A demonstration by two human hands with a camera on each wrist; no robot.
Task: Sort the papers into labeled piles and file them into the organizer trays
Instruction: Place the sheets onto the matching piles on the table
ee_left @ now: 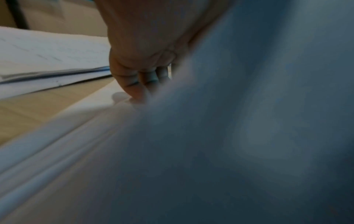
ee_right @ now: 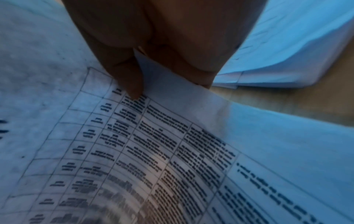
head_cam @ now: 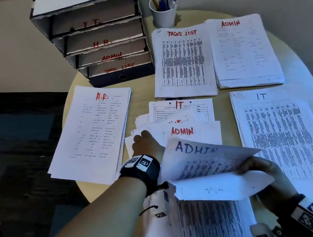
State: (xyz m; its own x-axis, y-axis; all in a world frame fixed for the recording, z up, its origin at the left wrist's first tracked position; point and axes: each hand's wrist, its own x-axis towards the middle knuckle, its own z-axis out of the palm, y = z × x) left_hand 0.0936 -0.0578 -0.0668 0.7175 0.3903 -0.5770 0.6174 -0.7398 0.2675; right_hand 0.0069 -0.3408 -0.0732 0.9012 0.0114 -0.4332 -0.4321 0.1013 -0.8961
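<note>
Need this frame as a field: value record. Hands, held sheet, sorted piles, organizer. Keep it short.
right hand: pinches sheet marked ADMIN, lifted and curled
left hand: rests on unsorted stack, fingers bent down onto its edge
sorted piles: H.R. pile, TASKS LIST pile, ADMIN pile, IT pile
organizer: trays labeled I.T., H.R., ADMIN, TASK LIST, top to bottom
likely destination: ADMIN pile

Free room and obstacles on the round table [head_cam: 145, 98]: a bare strip runs between the H.R. pile [head_cam: 92, 134] and the unsorted heap [head_cam: 184, 126]; a narrower gap separates that heap from the IT pile [head_cam: 281, 137]. The organizer trays [head_cam: 101, 38] and pen cup [head_cam: 163, 12] block the far edge; the tray mouths stand open toward the piles
</note>
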